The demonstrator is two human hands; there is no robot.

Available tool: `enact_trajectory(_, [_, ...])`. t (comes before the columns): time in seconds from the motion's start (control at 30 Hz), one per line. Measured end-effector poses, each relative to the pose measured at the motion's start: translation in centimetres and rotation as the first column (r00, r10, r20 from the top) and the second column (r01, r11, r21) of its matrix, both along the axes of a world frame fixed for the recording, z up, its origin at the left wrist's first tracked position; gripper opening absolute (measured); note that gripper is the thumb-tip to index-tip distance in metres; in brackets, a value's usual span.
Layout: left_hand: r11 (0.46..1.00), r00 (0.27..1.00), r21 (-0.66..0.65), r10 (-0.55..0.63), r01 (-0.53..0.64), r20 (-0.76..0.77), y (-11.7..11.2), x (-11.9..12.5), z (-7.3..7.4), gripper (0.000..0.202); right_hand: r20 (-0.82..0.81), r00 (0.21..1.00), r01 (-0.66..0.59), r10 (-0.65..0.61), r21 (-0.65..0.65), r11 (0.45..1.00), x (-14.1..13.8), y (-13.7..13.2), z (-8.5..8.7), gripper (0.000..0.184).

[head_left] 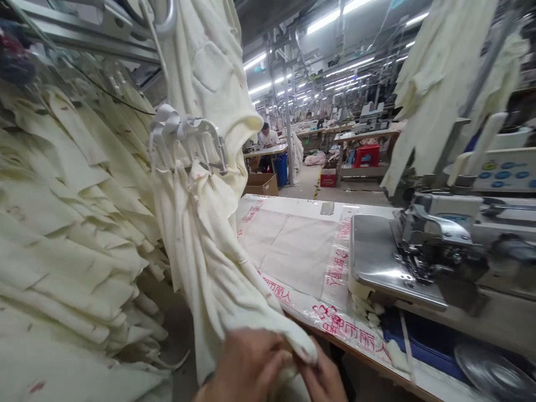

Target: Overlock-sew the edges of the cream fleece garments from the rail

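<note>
A cream knit garment (218,251) hangs down from a grey clip hanger (188,139) and stretches toward me at the lower middle. My left hand (249,357), blurred by motion, is closed on its lower part. Just to the right, my right hand (320,374) pinches the folded edge of the same fabric, with the fingers partly hidden behind the cloth. Both hands are in front of the table's near edge.
A sewing machine (439,240) with a metal plate stands on the white table (293,204) at right. Many cream pieces (75,234) hang densely at left. More garments (439,84) hang upper right. Behind are a cardboard box (262,184), a red stool (366,155) and a seated person (268,137).
</note>
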State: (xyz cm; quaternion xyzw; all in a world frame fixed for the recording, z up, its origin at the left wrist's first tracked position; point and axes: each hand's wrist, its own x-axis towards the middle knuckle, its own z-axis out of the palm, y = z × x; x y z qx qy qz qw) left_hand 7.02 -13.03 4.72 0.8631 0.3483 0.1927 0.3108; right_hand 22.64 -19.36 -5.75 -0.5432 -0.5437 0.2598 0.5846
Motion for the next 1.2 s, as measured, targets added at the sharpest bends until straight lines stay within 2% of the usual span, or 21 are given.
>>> enact_trajectory(0.03, [0.983,1.0,0.183,0.004,0.001,-0.027,0.3,1.2,3.5,0.03,0.014,1.0,0.019,-0.02,0.053,0.998,1.3,-0.3,3.4,0.024])
enact_trajectory(0.07, [0.94,0.998,0.334,-0.059,0.065,-0.028,0.7,2.5,6.8,0.042,0.052,0.999,0.009,-0.016,0.135,0.991,2.8,-0.6,6.9,0.02])
enact_trajectory(0.1, [0.884,0.98,0.424,-0.187,0.196,-0.064,1.3,4.1,9.8,0.07,0.086,0.996,-0.022,0.003,0.223,0.974,4.3,-0.8,10.2,0.018])
enact_trajectory(0.13, [0.836,0.94,0.432,-0.322,0.338,-0.112,2.0,5.7,12.3,0.082,0.083,0.996,-0.007,-0.021,0.321,0.947,5.8,-1.1,12.9,0.018])
enact_trajectory(0.17, [0.796,0.886,0.395,-0.443,0.459,-0.137,2.7,7.4,14.5,0.074,-0.017,0.997,0.076,-0.074,0.342,0.937,7.3,-1.4,15.0,0.026])
enact_trajectory(0.23, [0.765,0.847,0.387,-0.523,0.515,-0.093,4.3,10.3,17.6,0.045,-0.102,0.995,0.002,0.024,0.25,0.968,9.8,-1.9,16.8,0.052])
enact_trajectory(0.3, [0.788,0.892,0.493,-0.448,0.368,0.05,6.0,12.3,19.3,0.027,-0.081,0.983,-0.162,0.162,0.011,0.987,11.6,-2.7,15.8,0.056])
enact_trajectory(0.33, [0.792,0.916,0.55,-0.386,0.266,0.113,6.8,13.0,19.6,0.023,-0.04,0.98,-0.197,0.194,-0.123,0.973,12.2,-3.2,14.5,0.046])
enact_trajectory(0.4, [0.766,0.962,0.63,-0.249,0.126,0.11,8.5,13.6,19.2,0.018,0.058,0.988,-0.119,0.143,-0.298,0.947,12.9,-4.6,11.5,0.027])
enact_trajectory(0.47, [0.706,0.991,0.698,-0.12,0.122,-0.052,10.0,13.9,17.8,0.014,0.129,0.991,0.029,0.018,-0.353,0.935,13.2,-6.4,9.1,0.022])
enact_trajectory(0.53, [0.695,0.979,0.704,0.002,0.145,-0.204,11.5,14.1,15.8,0.013,0.136,0.989,0.109,-0.06,-0.395,0.912,13.5,-8.1,7.9,0.022])
enact_trajectory(0.6, [0.782,0.963,0.598,-0.008,0.175,-0.27,13.2,14.5,14.5,0.016,0.141,0.989,0.111,-0.051,-0.46,0.881,14.1,-9.5,8.4,0.033])
enact_trajectory(0.67, [0.879,0.975,0.444,-0.091,0.174,-0.204,15.1,15.3,14.1,0.022,0.19,0.982,0.078,0.016,-0.477,0.875,15.2,-9.9,10.1,0.031])
enact_trajectory(0.73, [0.918,0.993,0.38,-0.092,0.112,-0.069,16.6,16.6,14.3,0.027,0.302,0.953,0.117,0.01,-0.4,0.909,16.7,-9.2,12.0,0.014])
enact_trajectory(0.77, [0.911,0.999,0.411,-0.034,0.03,0.003,16.8,17.3,14.3,0.03,0.368,0.929,0.173,-0.04,-0.336,0.926,17.5,-8.4,12.9,0.016])
enact_trajectory(0.8, [0.881,0.997,0.47,0.026,-0.058,0.075,16.4,18.2,14.0,0.034,0.43,0.895,0.255,-0.122,-0.266,0.93,18.1,-7.5,13.5,0.021])
enact_trajectory(0.87, [0.789,0.981,0.6,0.019,-0.132,0.191,13.9,19.9,12.4,0.045,0.52,0.795,0.445,-0.312,-0.15,0.883,18.9,-5.6,13.9,0.019])
enact_trajectory(0.9, [0.76,0.974,0.645,-0.075,-0.082,0.212,12.0,20.6,11.1,0.047,0.547,0.744,0.521,-0.383,-0.117,0.846,19.0,-4.8,13.8,0.016])
enact_trajectory(0.97, [0.788,0.927,0.561,-0.363,0.252,0.094,7.9,22.0,8.0,0.034,0.573,0.682,0.602,-0.453,-0.089,0.794,18.9,-3.7,13.4,0.013])
enact_trajectory(1.07, [0.791,0.879,0.431,-0.477,0.435,-0.011,3.7,23.4,4.3,0.02,0.551,0.706,0.582,-0.446,-0.093,0.808,18.6,-3.5,12.8,0.013])
enact_trajectory(1.2, [0.797,0.867,0.364,-0.493,0.482,-0.071,3.6,24.0,3.7,0.011,0.463,0.797,0.498,-0.387,-0.143,0.855,18.9,-4.1,13.3,0.016])
